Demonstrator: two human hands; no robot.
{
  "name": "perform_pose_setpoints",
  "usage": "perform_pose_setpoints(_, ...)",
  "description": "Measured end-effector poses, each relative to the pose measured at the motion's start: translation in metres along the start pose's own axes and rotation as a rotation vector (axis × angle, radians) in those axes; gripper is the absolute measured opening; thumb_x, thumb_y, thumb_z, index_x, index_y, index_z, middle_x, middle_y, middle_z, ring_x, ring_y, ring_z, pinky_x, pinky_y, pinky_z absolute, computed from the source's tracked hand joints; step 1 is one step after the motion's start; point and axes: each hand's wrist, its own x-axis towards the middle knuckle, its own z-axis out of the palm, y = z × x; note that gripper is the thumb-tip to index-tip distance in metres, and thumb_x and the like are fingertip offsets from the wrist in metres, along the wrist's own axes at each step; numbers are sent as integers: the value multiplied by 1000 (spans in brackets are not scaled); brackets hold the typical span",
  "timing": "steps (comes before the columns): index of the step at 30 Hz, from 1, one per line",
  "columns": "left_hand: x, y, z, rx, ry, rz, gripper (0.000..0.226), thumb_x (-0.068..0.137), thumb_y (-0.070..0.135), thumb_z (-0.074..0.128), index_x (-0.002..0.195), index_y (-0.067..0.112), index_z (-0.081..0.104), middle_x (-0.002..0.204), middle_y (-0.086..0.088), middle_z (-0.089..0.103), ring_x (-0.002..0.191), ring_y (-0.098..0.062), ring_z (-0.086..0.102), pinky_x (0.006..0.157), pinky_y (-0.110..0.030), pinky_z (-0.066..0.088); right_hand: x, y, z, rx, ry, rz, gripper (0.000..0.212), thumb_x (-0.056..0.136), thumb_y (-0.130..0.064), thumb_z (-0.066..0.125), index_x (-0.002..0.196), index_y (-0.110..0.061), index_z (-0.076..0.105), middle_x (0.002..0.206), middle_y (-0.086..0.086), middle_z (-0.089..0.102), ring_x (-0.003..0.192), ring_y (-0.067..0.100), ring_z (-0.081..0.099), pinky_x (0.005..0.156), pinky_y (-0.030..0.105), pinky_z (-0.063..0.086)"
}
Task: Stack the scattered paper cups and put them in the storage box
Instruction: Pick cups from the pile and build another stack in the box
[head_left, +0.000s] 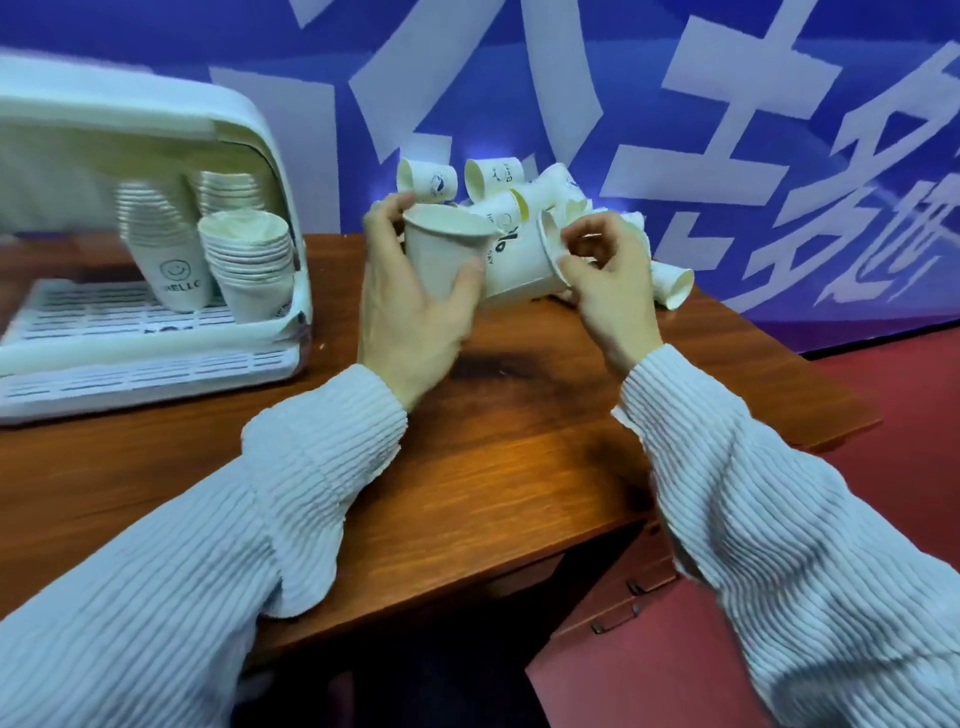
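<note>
The left hand (410, 306) holds a white paper cup (441, 249) standing up, mouth on top. Its fingers and thumb are curled round the sides of the cup. The right hand (608, 280) is just beside it, at about 3 o'clock from the cup. Its fingertips pinch the rim of a second cup (524, 270), which lies tipped on its side with its bottom toward the left hand. The two cups look like they touch, but the picture is a bit blurry there, so I cannot be sure.

Behind the hands, at about 12 to 1 o'clock, a pile of loose cups (498, 182) lies on the brown wooden table (493, 441), close to the blue wall (727, 130) with big white marks. One more cup (672, 288) lies on its side at 3 o'clock from the right hand.

At about 9 o'clock from the hands sits the white storage box (156, 171), open at the front. Inside it stand stacks of cups (249, 265), and one has a smiley face on it. Both arms wear a white ribbed sweater (779, 519).
</note>
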Motion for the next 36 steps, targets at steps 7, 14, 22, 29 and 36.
perform_pose_setpoints(7, 25, 4, -111, -17, 351, -40, 61, 88, 20, 74, 137, 12, 38, 128, 5, 49, 115, -1, 54, 98, -25, 49, 14, -67, 124, 184, -170, -108, 24, 86, 0, 65, 105, -12, 70, 90, 2, 68, 69, 16, 69, 61, 40, 60)
perform_pose_setpoints(14, 20, -19, -182, 57, 461, -35, 58, 89, 23, 73, 132, 27, 35, 127, 11, 49, 114, -2, 55, 97, -24, 50, 20, -93, 200, -265, -148, -459, 22, 95, -22, 62, 113, -21, 74, 101, 2, 72, 83, 17, 65, 85, 40, 52)
perform_pose_setpoints(22, 30, -36, -195, 37, 361, -38, 62, 86, 30, 77, 135, 29, 38, 128, 9, 54, 116, -5, 59, 89, -15, 50, 23, -109, 212, -529, -334, -350, 22, 86, -23, 61, 100, -23, 78, 97, 0, 78, 97, 27, 69, 88, 33, 51)
perform_pose_setpoints(29, 54, -29, -185, 107, 332, 30, 67, 82, 39, 77, 136, 27, 40, 132, 9, 54, 118, -8, 59, 96, -24, 52, 14, -80, 223, -491, -453, -187, 21, 95, -33, 63, 105, -26, 80, 100, -2, 77, 102, 25, 67, 102, 42, 48)
perform_pose_setpoints(36, 79, -28, -170, 469, 69, 75, 69, 85, 32, 76, 147, 20, 46, 137, -2, 47, 121, -12, 49, 100, -18, 34, 15, -61, 228, -9, -544, 143, 21, 101, -27, 60, 107, -22, 79, 59, -18, 63, 53, 3, 56, 60, 24, 44)
